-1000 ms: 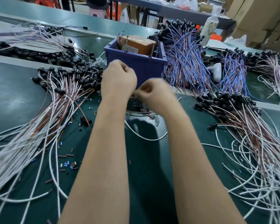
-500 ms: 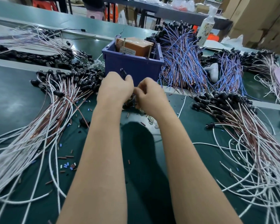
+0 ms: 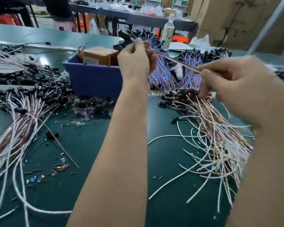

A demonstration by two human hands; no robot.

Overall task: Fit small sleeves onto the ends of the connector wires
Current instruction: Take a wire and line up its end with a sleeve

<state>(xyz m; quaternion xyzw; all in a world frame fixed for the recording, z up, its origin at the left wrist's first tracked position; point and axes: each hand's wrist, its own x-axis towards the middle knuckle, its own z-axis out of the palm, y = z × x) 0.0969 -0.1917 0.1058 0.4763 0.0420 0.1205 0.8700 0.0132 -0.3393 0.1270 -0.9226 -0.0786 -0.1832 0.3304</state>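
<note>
Wire (image 3: 175, 60) taut between left hand (image 3: 136, 61), right hand (image 3: 236, 82) (blurred); tip hidden.

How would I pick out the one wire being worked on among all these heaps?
Find the blue bin at the back of the green table. Just right of it the left hand and right hand are raised, each holding the wire, a thin pinkish strand stretched between them. All the rest lie on the table; this one alone is held in the air.
</note>
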